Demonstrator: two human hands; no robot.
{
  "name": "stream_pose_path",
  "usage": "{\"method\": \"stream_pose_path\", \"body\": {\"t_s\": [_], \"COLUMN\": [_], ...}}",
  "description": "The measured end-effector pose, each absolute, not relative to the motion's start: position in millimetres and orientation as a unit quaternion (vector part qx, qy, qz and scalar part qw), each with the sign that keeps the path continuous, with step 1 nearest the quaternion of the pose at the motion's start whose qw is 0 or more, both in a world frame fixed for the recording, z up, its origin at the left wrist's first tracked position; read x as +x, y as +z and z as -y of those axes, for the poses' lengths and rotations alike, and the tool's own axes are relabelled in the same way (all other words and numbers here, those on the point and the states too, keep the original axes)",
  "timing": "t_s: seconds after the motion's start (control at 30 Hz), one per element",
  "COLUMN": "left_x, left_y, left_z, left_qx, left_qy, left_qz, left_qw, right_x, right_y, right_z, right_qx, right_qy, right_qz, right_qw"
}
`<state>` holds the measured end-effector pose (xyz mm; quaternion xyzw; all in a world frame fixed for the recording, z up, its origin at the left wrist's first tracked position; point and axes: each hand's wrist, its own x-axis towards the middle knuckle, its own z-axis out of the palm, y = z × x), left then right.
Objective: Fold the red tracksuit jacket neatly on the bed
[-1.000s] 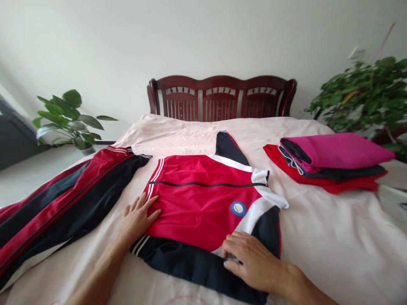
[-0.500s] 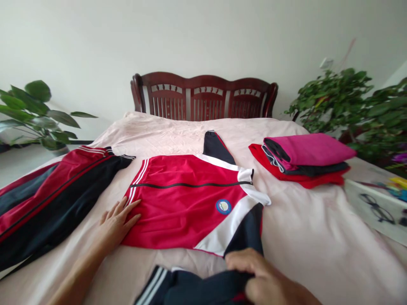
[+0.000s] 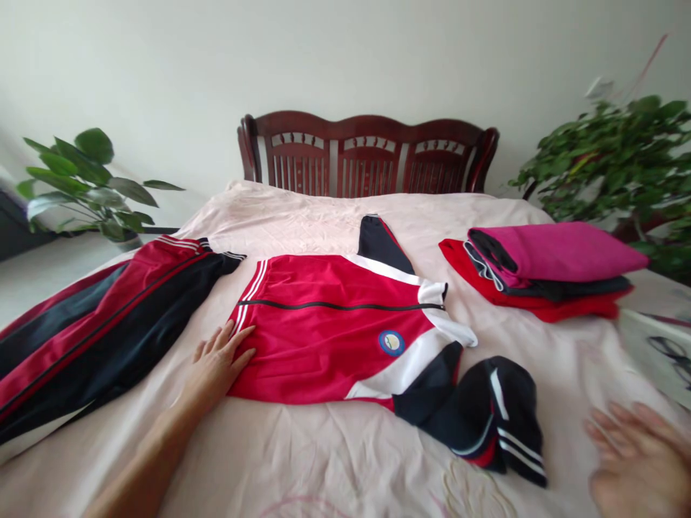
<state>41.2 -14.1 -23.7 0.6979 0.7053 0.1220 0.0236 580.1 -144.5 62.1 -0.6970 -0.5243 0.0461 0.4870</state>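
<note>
A red track jacket (image 3: pixel 329 338) with navy sleeves and white panels lies flat on the bed, its zip running across. Its near navy sleeve (image 3: pixel 486 417) sits bunched beside the lower right of the body, with striped cuff showing. My left hand (image 3: pixel 219 367) rests flat and open on the jacket's left edge. My right hand (image 3: pixel 634 460), blurred and open, hovers at the lower right, holding nothing, some way right of the sleeve.
Red-and-navy track trousers (image 3: pixel 102 338) lie left of the jacket on the pale pink bedcover (image 3: pixel 345 460). A folded stack (image 3: pixel 540 270) of magenta, navy and red cloth sits to the right. A wooden headboard (image 3: pixel 367 155) and leafy potted plants (image 3: pixel 610 158) stand behind.
The near sleeve, earlier gripped in my right hand, now lies let go in a heap right of the jacket. My right hand has opened and moved right. My left hand stays on the jacket.
</note>
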Motion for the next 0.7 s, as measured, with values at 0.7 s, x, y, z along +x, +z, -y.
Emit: {"method": "stream_pose_path", "body": {"t_s": [0.7], "left_x": [-35.3], "left_y": [3.1], "left_z": [43.9], "left_qx": [0.854], "left_qy": [0.1], "left_qz": [-0.506], "left_qw": [0.061], "right_x": [446.2], "right_y": [51.2], "right_z": [113.1], "right_qx": [-0.501], "right_qy": [0.136], "right_qz": [0.852], "right_qw": [0.067]}}
